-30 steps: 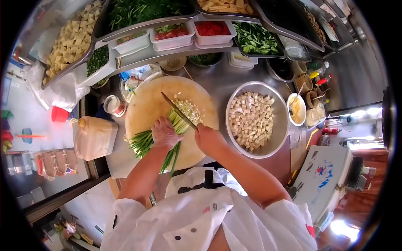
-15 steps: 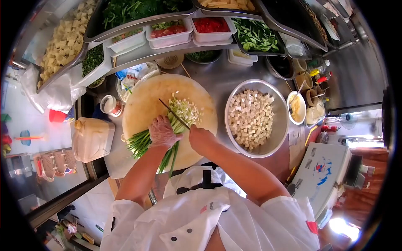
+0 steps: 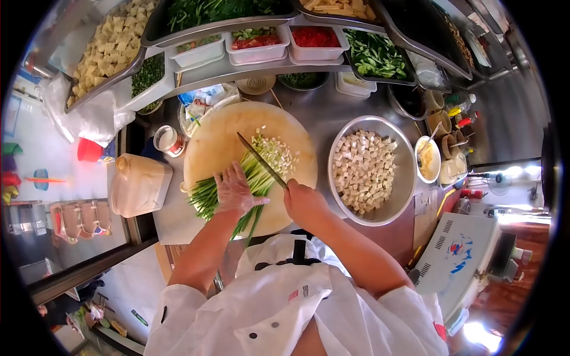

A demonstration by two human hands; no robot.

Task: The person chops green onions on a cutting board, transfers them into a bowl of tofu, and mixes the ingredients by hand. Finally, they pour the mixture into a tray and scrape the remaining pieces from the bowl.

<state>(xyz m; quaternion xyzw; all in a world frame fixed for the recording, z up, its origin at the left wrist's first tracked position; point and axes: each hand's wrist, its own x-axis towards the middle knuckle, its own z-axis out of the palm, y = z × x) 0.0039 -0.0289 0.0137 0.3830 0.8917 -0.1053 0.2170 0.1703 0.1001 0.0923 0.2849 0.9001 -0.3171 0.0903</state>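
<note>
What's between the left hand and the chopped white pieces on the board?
In the head view, green stalks beside the left hand, then the knife blade, with the chopped white pieces beyond it.

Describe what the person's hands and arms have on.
The left hand wears a thin, see-through glove; the right hand looks bare. The white sleeves are short, with a red patch on the right one.
</note>
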